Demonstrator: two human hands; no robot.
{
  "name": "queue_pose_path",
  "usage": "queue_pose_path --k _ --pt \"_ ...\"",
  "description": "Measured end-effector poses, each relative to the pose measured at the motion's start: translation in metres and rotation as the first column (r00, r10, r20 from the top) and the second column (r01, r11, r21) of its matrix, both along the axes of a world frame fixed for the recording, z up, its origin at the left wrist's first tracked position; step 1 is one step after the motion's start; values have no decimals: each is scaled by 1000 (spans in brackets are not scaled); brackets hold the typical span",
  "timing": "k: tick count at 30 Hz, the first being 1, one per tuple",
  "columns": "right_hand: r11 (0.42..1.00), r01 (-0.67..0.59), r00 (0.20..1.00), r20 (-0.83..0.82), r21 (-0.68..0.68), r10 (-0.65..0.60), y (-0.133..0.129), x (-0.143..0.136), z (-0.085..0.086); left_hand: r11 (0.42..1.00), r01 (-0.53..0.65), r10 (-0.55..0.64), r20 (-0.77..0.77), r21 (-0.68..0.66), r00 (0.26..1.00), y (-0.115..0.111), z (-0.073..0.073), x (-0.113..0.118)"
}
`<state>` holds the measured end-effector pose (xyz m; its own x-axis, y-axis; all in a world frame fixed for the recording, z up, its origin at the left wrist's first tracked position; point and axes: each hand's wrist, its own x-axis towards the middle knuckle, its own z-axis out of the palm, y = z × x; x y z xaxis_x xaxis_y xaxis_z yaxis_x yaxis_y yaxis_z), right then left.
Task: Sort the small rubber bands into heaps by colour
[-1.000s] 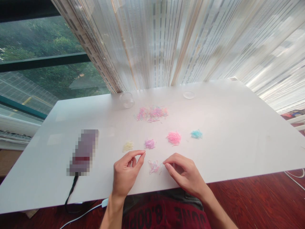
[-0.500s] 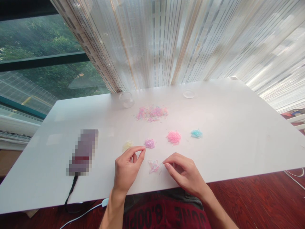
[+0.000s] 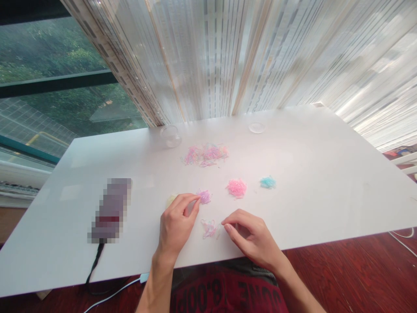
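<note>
My left hand [image 3: 178, 221] is in a pinch, its fingertips at the near-left edge of a purple pile of small rubber bands [image 3: 205, 197]. What the pinch holds, if anything, is too small to see. Behind that hand a yellow pile [image 3: 171, 199] is partly hidden. My right hand [image 3: 249, 230] rests by the table's near side, thumb and forefinger closed together, just right of a small mixed bunch of bands [image 3: 208, 228]. Whether a band sits in those fingers I cannot make out. Farther right lie a pink pile [image 3: 236, 188] and a blue pile [image 3: 268, 182].
A larger heap of mixed-colour bands [image 3: 206, 155] lies farther back on the white table [image 3: 325, 174]. Behind it stand a clear round container [image 3: 170, 137] and a clear lid [image 3: 257, 127]. A blurred-out device [image 3: 110, 208] with a black cord is at left. Curtains hang along the back edge.
My left hand has shifted slightly up and right, its fingertips now at the purple pile and covering more of the yellow one. My right hand stays almost still.
</note>
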<state>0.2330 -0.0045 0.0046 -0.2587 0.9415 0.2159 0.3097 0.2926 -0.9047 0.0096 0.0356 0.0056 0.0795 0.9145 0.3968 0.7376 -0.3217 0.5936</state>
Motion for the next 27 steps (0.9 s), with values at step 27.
queue_pose_path --k 27 --pt "984 -75 981 188 158 45 -3 -8 -9 956 243 -254 -50 -165 966 -47 13 -4"
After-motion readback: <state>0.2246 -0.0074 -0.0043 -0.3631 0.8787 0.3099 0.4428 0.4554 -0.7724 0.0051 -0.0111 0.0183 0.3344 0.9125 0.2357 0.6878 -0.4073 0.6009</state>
